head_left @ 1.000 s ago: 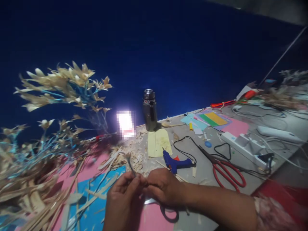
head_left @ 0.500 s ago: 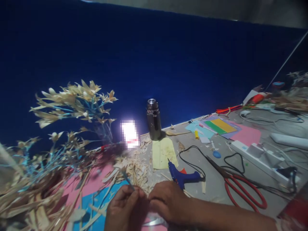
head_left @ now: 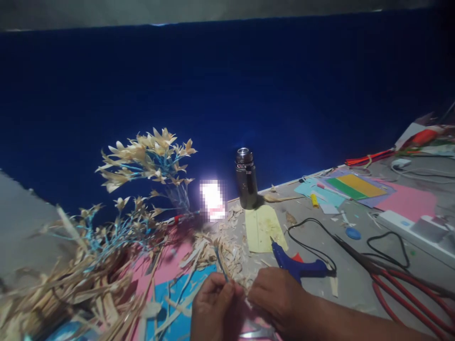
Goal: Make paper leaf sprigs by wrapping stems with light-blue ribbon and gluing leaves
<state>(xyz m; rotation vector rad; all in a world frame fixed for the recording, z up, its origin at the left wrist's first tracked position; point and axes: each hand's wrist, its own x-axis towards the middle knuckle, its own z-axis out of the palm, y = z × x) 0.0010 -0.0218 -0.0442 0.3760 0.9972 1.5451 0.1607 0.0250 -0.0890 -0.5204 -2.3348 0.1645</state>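
My left hand (head_left: 214,303) is closed in a pinch around a thin bluish stem (head_left: 221,262), which points up and away from the fingers. Close beside it, my right hand (head_left: 279,296) has its fingers curled inward; whatever they grip is hidden. A blue hot glue gun (head_left: 302,268) lies just beyond the right hand, its nozzle over a stained yellow paper (head_left: 261,229). Under the hands, part of a shiny metal object (head_left: 258,334) shows, too covered to name. At the left stands a bunch of pale handmade flowers (head_left: 152,151) on blue stems.
Dried husk strips (head_left: 53,303) heap up at the left, with shavings (head_left: 232,255) in the middle. A dark flask (head_left: 246,184) stands at the back near a bright blurred rectangle (head_left: 212,196). Red-handled scissors (head_left: 398,279), a white power strip (head_left: 419,232) and coloured papers (head_left: 359,185) lie right.
The view has turned left and levelled, so everything sits further right in the picture. Both hands keep nearly the same pose, and the stem stays in the left fingers.
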